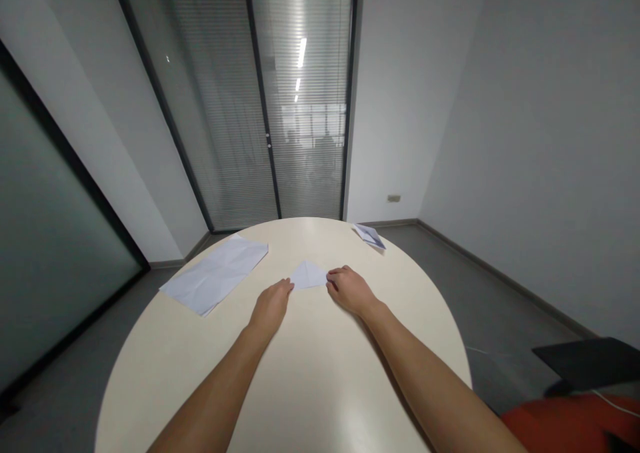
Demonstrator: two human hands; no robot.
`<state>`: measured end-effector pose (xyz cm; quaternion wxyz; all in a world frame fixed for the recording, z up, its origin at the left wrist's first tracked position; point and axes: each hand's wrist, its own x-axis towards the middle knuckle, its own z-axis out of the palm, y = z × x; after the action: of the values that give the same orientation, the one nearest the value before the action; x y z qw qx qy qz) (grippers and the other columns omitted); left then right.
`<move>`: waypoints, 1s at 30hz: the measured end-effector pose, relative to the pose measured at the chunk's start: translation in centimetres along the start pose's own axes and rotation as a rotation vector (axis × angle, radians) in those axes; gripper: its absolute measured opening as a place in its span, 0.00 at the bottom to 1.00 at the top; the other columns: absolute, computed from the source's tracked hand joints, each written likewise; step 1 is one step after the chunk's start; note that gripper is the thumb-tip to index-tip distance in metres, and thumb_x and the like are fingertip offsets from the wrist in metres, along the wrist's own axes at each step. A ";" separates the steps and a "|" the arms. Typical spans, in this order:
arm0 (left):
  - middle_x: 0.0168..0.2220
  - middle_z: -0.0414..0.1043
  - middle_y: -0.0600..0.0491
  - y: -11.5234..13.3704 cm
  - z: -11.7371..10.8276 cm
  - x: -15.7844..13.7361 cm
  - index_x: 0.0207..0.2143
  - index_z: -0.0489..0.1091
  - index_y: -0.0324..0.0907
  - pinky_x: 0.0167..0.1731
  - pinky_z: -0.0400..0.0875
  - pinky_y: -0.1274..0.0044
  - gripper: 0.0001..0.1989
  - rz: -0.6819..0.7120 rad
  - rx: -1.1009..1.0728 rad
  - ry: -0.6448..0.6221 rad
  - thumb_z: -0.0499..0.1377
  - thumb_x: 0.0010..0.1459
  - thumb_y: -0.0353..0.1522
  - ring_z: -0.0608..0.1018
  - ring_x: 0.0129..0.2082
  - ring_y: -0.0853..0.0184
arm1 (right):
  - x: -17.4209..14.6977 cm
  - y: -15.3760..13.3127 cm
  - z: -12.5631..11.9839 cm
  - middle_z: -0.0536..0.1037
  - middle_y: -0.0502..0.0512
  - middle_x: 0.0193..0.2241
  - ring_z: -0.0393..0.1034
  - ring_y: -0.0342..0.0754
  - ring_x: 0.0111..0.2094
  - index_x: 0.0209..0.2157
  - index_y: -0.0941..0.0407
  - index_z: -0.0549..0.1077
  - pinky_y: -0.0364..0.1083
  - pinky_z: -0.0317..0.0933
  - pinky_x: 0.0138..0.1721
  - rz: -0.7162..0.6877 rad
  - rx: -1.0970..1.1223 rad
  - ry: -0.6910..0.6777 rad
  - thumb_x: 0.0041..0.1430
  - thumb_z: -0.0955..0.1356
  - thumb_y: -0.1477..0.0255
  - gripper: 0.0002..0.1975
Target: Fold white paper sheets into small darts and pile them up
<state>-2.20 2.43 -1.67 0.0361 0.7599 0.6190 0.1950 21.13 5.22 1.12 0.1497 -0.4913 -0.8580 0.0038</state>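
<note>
Between my two hands a small white sheet of paper (pixel 308 276), folded to a triangle, lies on the round cream table (pixel 300 346), its point facing away from me. My left hand (pixel 273 302) pinches the left corner between thumb and fingers. At the opposite corner, my right hand (pixel 350 289) has its fingers closed on the paper's edge. Parts of both corners are hidden under the fingertips.
Several creased white sheets (pixel 217 273) lie at the table's left. A folded paper piece (pixel 370 236) sits near the far right edge. Beyond stands a glass door with blinds (pixel 305 140). A red chair (pixel 565 426) with a black part is at lower right.
</note>
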 end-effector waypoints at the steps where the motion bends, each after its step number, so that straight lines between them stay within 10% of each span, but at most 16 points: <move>1: 0.58 0.72 0.51 0.0 0.0 0.0 0.51 0.75 0.46 0.60 0.64 0.70 0.17 0.002 0.003 -0.001 0.52 0.67 0.26 0.74 0.58 0.63 | 0.0 -0.1 -0.1 0.81 0.59 0.41 0.70 0.51 0.45 0.36 0.56 0.79 0.45 0.60 0.49 0.008 -0.024 -0.017 0.67 0.61 0.71 0.14; 30: 0.56 0.74 0.46 0.8 -0.4 -0.1 0.48 0.76 0.43 0.55 0.68 0.71 0.14 0.056 0.102 -0.011 0.52 0.67 0.27 0.77 0.54 0.61 | 0.3 -1.1 -0.9 0.80 0.68 0.38 0.75 0.55 0.41 0.38 0.60 0.80 0.47 0.62 0.42 0.167 -0.149 -0.086 0.67 0.60 0.70 0.18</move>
<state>-1.56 2.11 -1.07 -0.0046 0.7790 0.6063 0.1600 20.24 4.79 2.22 0.0750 -0.5701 -0.8177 -0.0264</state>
